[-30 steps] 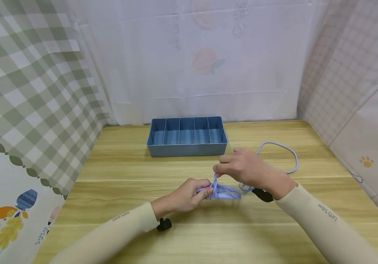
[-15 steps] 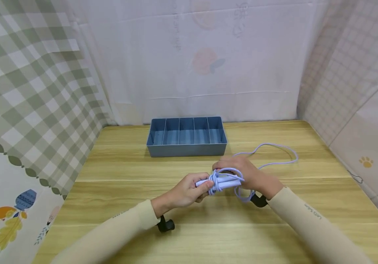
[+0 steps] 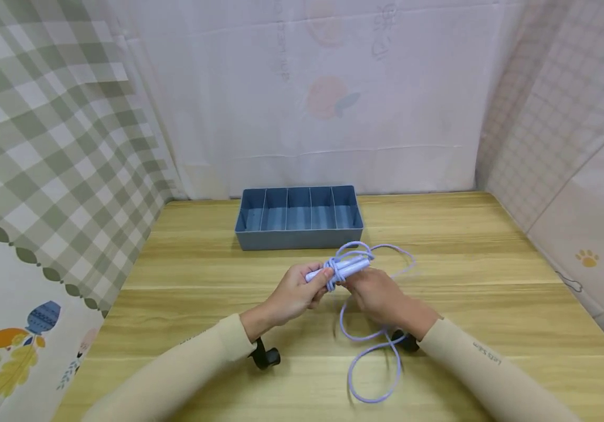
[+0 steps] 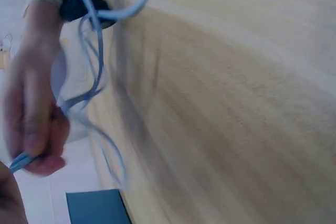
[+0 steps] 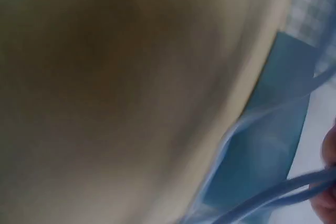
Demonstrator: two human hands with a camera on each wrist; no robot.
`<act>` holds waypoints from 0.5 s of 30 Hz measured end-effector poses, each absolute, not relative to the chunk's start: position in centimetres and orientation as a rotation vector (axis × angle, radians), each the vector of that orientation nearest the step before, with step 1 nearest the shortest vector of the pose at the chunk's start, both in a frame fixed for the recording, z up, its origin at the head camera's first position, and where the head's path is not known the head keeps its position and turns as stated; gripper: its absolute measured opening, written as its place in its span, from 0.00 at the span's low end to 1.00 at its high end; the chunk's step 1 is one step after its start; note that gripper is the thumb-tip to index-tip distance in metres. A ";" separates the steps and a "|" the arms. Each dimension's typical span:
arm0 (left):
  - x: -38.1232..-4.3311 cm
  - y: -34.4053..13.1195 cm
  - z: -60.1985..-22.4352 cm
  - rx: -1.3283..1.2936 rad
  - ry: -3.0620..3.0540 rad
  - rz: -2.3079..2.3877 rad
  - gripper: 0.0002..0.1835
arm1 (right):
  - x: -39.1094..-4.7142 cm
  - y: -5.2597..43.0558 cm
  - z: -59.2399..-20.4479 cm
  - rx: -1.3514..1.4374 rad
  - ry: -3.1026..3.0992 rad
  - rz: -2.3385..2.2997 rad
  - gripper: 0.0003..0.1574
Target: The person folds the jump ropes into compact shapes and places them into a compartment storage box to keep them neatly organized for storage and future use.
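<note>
In the head view, a lavender jump rope has its two handles (image 3: 351,266) side by side with cord wound around their middle. My left hand (image 3: 293,293) grips the handles at their left end, thumb on top by the windings. Just below their right end, my right hand (image 3: 378,296) holds the cord; its fingertips are partly hidden. In the left wrist view, that right hand (image 4: 34,103) pinches the cord (image 4: 23,161) between thumb and fingers. A slack loop (image 3: 354,375) trails toward the near side, and another stretch (image 3: 407,255) extends beyond the right hand.
A blue-grey organizer box (image 3: 299,239) with several compartments stands at the back of the wooden table (image 3: 201,264). Patterned cloths hang behind and at both sides. Black wrist-camera mounts (image 3: 265,356) jut out below the wrists.
The handles have risen, tilted and shifted left with my left hand. My right hand went from above the windings to below the handles, drawing cord around. The far loop shrank; slack now hangs nearer.
</note>
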State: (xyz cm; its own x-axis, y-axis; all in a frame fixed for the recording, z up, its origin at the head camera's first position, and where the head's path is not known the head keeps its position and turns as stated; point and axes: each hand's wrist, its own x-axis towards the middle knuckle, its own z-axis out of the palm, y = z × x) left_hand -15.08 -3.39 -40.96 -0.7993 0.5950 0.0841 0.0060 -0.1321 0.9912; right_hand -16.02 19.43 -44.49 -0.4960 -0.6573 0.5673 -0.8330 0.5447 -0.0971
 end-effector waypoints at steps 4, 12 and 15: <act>-15.6 -3.2 -41.1 0.531 1.948 2.005 0.17 | -15.0 19.0 -44.6 1.195 -2.335 0.368 0.02; -16.4 -3.3 -41.4 0.433 2.166 1.956 0.17 | -13.7 18.6 -43.7 1.266 -2.272 0.309 0.10; -16.9 -3.4 -41.3 0.390 2.228 1.967 0.17 | -13.6 18.5 -43.2 1.285 -2.244 0.302 0.11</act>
State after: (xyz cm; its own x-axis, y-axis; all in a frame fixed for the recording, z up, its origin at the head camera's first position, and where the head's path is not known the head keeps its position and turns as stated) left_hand -16.87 -3.39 -41.34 -0.9560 0.2866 0.0633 0.0983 0.1093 0.9891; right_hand -13.63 18.54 -43.22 -0.4058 -0.7313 0.5482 -0.8503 0.5220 0.0670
